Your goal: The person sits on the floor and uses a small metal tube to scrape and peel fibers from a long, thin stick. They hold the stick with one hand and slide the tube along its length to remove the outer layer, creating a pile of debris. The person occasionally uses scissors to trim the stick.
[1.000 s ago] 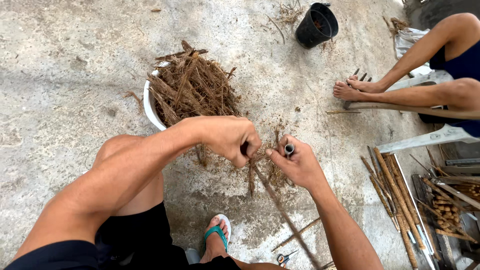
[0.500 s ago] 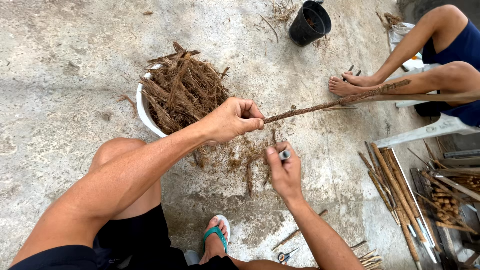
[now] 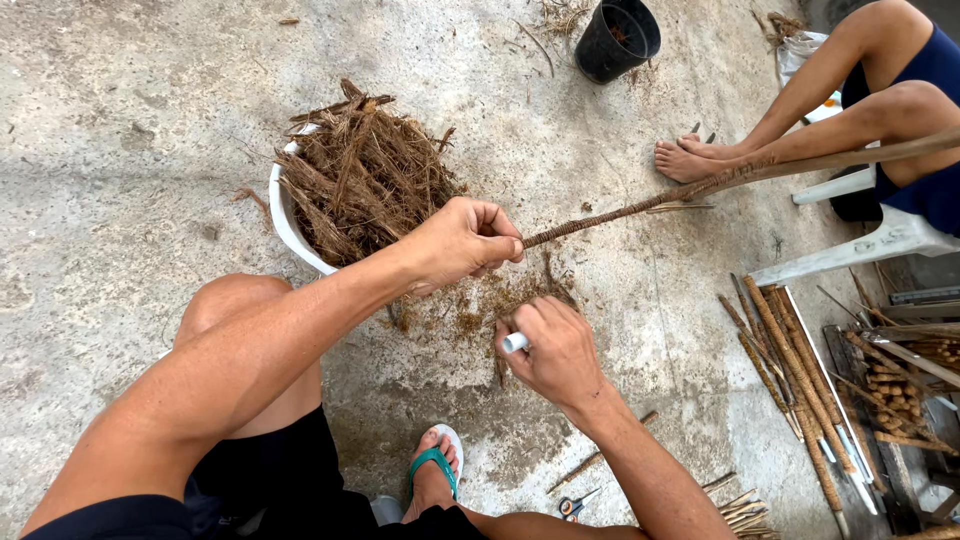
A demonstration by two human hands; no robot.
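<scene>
Nearest the bucket's front edge, the right hand (image 3: 557,352) is curled around a small white-tipped tool (image 3: 515,342), low over the fibre crumbs on the floor (image 3: 120,150). Just above it, the left hand (image 3: 462,240) is closed on the near end of a long stick (image 3: 700,185) wrapped in brown fibre, which runs away to the right of the bucket (image 3: 283,215). Looks light and stiff but scratchy, so I'd grip the wrapped end, not the bare far end.

A long brown fibre-wrapped stick (image 3: 700,185) slants up rightward; a small white tube (image 3: 515,342) stands below.
</scene>
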